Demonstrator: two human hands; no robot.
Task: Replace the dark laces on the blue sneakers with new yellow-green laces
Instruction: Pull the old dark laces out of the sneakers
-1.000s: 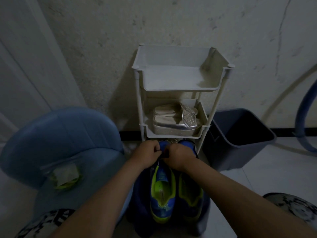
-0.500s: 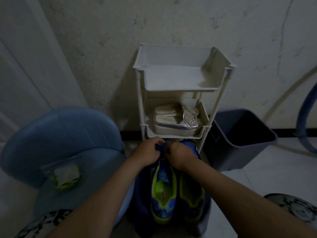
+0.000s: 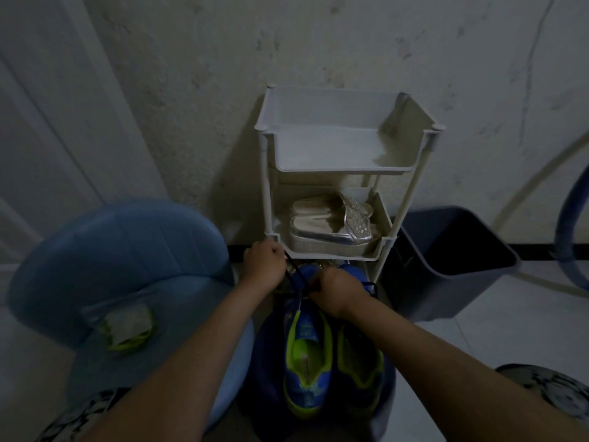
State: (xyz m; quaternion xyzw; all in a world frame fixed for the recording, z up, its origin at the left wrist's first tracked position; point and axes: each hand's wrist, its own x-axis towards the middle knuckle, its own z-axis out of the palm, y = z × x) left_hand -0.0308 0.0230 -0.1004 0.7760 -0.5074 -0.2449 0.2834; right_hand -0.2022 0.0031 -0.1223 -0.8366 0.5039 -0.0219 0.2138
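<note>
At floor level, against a stained wall:

1. Blue chair (image 3: 121, 250), on the left. Its seat carries item 7.
2. White tiered rack (image 3: 334, 169). The middle tier holds silver sandals (image 3: 331, 231).
3. Grey bin (image 3: 452, 282), to the right of the rack.
4. Blue sneakers (image 3: 307, 355), a pair with yellow-green lining. They sit side by side below the rack, toes toward it.
5. Left hand (image 3: 263, 266). It is a closed fist gripping item 8, drawn up and out toward the rack's lower rim.
6. Right hand (image 3: 334, 293). The fingers curl down over the front of the pair and appear to pinch the lower end of item 8. The contact itself is hidden.
7. Packet of yellow-green laces (image 3: 127, 325), apparently unopened and well apart from the shoes.
8. Dark lace (image 3: 294, 275), taut between the two hands.

Handling note: this looks like the unlacing stage. It is best to free one eyelet row at a time. The right hand should steady the shoe while the left pulls straight along the lace. A sideways tug risks tipping the pair.
</note>
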